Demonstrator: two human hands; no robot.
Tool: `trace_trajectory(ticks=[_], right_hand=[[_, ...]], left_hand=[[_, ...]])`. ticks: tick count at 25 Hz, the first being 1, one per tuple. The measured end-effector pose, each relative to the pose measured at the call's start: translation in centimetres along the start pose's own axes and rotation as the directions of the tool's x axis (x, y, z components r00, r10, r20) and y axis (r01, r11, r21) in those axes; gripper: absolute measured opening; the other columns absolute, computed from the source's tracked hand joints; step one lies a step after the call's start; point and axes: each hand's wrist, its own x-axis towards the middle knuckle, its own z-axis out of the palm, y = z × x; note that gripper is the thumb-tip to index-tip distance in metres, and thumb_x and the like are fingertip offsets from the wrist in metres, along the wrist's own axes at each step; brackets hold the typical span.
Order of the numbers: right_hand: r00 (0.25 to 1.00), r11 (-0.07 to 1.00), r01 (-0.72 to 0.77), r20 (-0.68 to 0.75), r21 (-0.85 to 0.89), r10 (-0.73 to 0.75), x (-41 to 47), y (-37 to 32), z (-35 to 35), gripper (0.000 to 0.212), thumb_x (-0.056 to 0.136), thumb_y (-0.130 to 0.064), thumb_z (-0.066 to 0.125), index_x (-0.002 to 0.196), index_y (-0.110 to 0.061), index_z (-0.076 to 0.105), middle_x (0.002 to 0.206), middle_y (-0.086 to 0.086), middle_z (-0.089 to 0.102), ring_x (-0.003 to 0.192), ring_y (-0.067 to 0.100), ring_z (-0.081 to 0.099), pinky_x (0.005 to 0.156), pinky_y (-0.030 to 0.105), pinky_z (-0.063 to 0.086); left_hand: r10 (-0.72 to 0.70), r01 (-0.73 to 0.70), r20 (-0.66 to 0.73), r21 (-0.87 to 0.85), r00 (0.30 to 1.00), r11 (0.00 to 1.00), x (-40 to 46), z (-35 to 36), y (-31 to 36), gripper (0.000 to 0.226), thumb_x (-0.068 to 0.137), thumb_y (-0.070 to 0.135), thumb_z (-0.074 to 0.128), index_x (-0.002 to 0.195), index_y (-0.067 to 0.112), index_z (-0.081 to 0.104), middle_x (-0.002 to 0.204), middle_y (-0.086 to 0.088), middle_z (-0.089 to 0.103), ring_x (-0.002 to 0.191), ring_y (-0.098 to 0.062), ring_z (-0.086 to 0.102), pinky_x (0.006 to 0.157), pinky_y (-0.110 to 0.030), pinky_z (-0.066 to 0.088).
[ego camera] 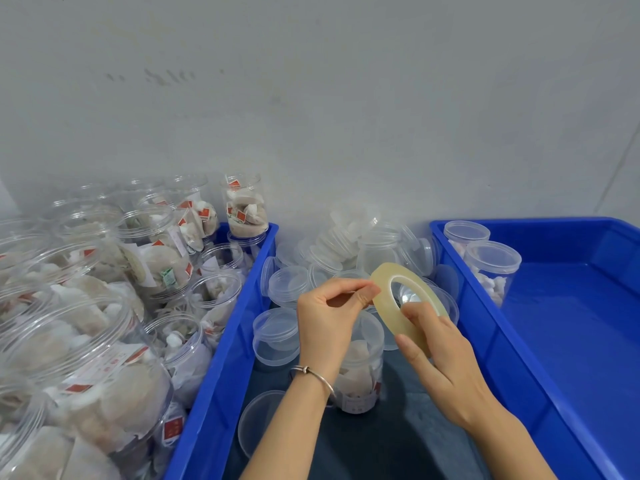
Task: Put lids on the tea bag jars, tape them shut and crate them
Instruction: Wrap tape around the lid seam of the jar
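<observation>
**Tape roll held over a jar between two blue crates**

Plain grey wall (pixel 346 98) behind; dark counter (pixel 381 445) below, flanked by blue crates. Left crate (pixel 221 341) packed with open jars of tea bags (pixel 104 341), no lids on them. Right crate (pixel 554 358) holding two lidded jars (pixel 491 268) in its far left corner. Heap of clear lids (pixel 332 251) piled against the wall between the crates, more scattered nearer.

Right hand (pixel 440 355) gripping a roll of clear tape (pixel 405 299), fingers (pixel 412 344) and thumb closed around the ring's lower edge. Left hand (pixel 329 320) beside it, thumb and forefinger pressed together at the roll's rim, apparently pinching the tape end, though too fine to see. Thin bracelet (pixel 311 372) on left wrist.

Lidded jar of tea bags (pixel 360 368) standing upright on the counter directly beneath both hands, partly hidden by them.
</observation>
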Motion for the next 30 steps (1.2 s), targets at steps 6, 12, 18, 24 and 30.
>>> trace_trajectory(ticks=[6, 12, 18, 24, 30], right_hand=[[0.999, 0.999, -0.034, -0.015, -0.016, 0.033, -0.2, 0.2, 0.3, 0.023, 0.089, -0.058, 0.033, 0.104, -0.042, 0.042, 0.091, -0.015, 0.053, 0.084, 0.008, 0.05, 0.064, 0.029, 0.042], [0.984, 0.984, -0.164, -0.082, -0.071, 0.158, 0.8, 0.7, 0.4, 0.03, 0.086, -0.064, 0.027, 0.102, -0.042, 0.039, 0.093, -0.018, 0.052, 0.087, 0.001, 0.049, 0.065, 0.02, 0.035], [0.991, 0.981, -0.129, -0.049, -0.143, 0.123, 0.9, -0.3, 0.2, 0.034, 0.091, -0.06, 0.025, 0.117, -0.04, 0.036, 0.097, -0.022, 0.052, 0.083, 0.009, 0.052, 0.064, 0.028, 0.038], [0.965, 0.9, -0.231, 0.032, -0.37, 0.261, 0.4, 0.0, -1.7, 0.053, 0.09, -0.067, 0.017, 0.138, -0.065, -0.006, 0.125, -0.011, 0.056, 0.075, 0.007, 0.054, 0.053, 0.027, 0.041], [0.981, 0.845, 0.022, 0.173, -0.534, 0.084, -2.9, -1.4, -3.1, 0.046, 0.096, -0.056, 0.012, 0.142, -0.06, 0.013, 0.078, -0.015, 0.048, 0.075, 0.004, 0.049, 0.079, 0.027, 0.034]], left_hand=[[-0.112, 0.09, 0.121, 0.175, 0.986, 0.981, 0.6, 0.4, 0.5, 0.014, 0.094, 0.014, 0.059, 0.081, 0.018, 0.064, 0.068, 0.004, 0.065, 0.063, -0.002, 0.061, 0.068, -0.023, 0.053], [-0.042, -0.02, 0.287, 0.21, 0.957, 0.978, 0.3, 0.5, 0.7, 0.012, 0.098, 0.02, 0.052, 0.095, 0.01, 0.058, 0.1, -0.007, 0.066, 0.092, -0.009, 0.065, 0.084, -0.022, 0.052], [0.039, -0.105, 0.209, 0.314, 0.977, 0.944, 1.4, 0.2, 1.8, 0.03, 0.076, 0.007, 0.079, 0.07, 0.023, 0.053, 0.076, -0.001, 0.069, 0.076, -0.014, 0.068, 0.078, -0.031, 0.058], [0.283, -0.319, 0.148, 0.372, 0.948, 0.872, -2.6, 0.2, 2.7, 0.027, 0.073, 0.002, 0.08, 0.063, 0.016, 0.059, 0.069, 0.006, 0.068, 0.067, -0.008, 0.066, 0.067, -0.026, 0.056], [0.08, -0.067, -0.026, 0.336, 0.996, 0.94, -6.8, -3.9, 1.5, 0.033, 0.067, 0.009, 0.084, 0.085, 0.033, 0.071, 0.068, 0.015, 0.072, 0.071, 0.001, 0.069, 0.07, -0.007, 0.049]])
